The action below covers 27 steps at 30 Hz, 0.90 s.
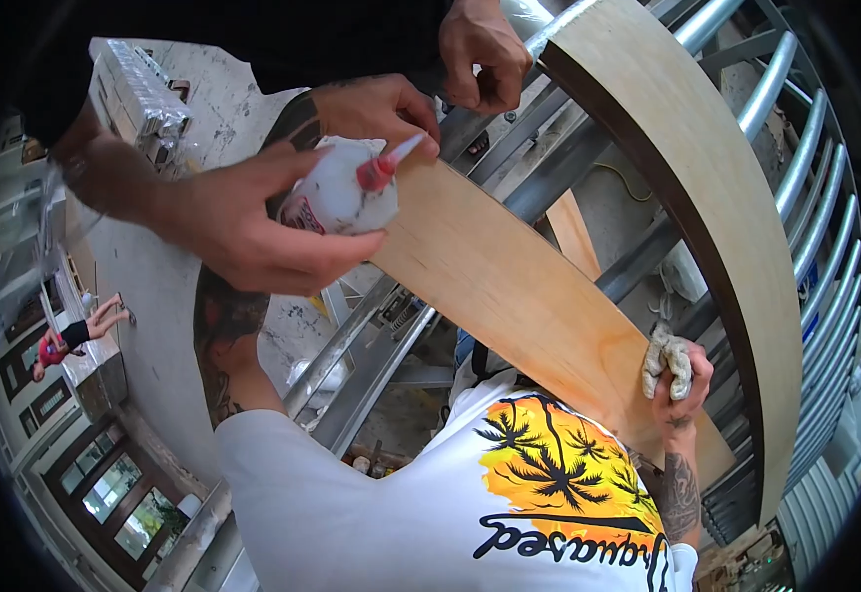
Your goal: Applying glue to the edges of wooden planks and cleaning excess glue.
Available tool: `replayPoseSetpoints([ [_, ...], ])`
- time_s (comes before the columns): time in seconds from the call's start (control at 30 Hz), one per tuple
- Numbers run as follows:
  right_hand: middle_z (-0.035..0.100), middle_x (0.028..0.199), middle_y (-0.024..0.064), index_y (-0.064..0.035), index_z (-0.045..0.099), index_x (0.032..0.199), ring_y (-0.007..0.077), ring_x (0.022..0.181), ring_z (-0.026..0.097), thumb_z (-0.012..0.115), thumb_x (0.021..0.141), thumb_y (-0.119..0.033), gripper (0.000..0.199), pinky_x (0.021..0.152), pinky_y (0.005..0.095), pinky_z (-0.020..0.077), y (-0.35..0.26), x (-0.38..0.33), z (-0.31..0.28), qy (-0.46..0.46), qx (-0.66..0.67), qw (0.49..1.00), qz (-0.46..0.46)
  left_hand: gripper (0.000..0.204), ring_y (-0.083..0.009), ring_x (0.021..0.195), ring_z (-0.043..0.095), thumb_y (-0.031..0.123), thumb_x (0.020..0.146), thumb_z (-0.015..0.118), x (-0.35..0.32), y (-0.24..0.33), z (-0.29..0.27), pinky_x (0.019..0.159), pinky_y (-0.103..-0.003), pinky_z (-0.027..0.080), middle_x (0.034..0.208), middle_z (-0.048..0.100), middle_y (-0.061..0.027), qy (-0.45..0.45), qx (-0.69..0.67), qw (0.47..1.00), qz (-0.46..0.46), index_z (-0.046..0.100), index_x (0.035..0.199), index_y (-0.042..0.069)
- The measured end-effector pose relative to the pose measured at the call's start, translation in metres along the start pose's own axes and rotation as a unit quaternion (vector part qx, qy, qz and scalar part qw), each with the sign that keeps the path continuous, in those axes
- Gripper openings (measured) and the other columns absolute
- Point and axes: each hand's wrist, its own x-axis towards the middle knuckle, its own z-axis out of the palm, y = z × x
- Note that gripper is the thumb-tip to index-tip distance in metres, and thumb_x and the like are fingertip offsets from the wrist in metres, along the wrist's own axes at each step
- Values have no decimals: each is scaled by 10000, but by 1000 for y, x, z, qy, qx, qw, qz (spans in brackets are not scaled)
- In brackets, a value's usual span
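Observation:
My left hand (383,104), its forearm tattooed, is closed on the far left end of a long, thin plywood strip (509,281); some fingers are hidden. My right hand (689,380) is curled round a dirty whitish bundle, which looks like a crumpled work glove (663,361), against the strip's near right end. In front of my left hand, a co-worker's hand (253,222), slightly blurred, holds a white glue bottle (346,192) with a red cap and pale nozzle. The co-worker's other hand (486,59), loosely curled, is above the strip's far end.
A wide curved wooden piece (707,187) with a dark edge arches across the right side. Bent metal tubes (815,217) fan out behind it, and steel bars (539,183) run beneath the strip. Far left, another person (75,335) is in the background near dark-framed doors (114,498).

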Motion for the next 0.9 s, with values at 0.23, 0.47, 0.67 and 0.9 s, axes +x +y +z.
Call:
replayPoseSetpoints([
  [0.23,643,1084,219,-27,471,1161,326,974,660,533,916,12,255,883,410,514,-6,0,-4,10,-25,1000,17,507,-178,1134,591,273,827,812,69,-18,-10,965,-276,511,1198,563,-5,52,-80,994,-47,613,1240,58],
  [0.47,634,1092,212,-29,465,1170,323,988,656,521,893,26,288,894,412,508,-8,0,-4,6,-11,999,29,419,-195,1185,558,266,858,765,75,-7,8,1000,-325,490,1210,577,-12,81,-183,976,-89,637,1205,70],
  [0.67,629,1091,206,-28,468,1171,331,997,656,518,879,31,302,903,425,506,-6,-3,-3,10,-15,999,32,341,-213,1233,526,260,887,720,73,5,18,1033,-373,469,1222,591,-18,89,-278,948,-130,659,1172,82],
  [0.9,642,1102,215,-34,463,1174,314,983,659,533,883,40,308,893,398,510,-7,-2,-3,13,-17,999,39,268,-231,1287,492,252,919,670,70,15,18,1069,-424,447,1234,606,-25,88,-382,904,-173,684,1135,94],
])
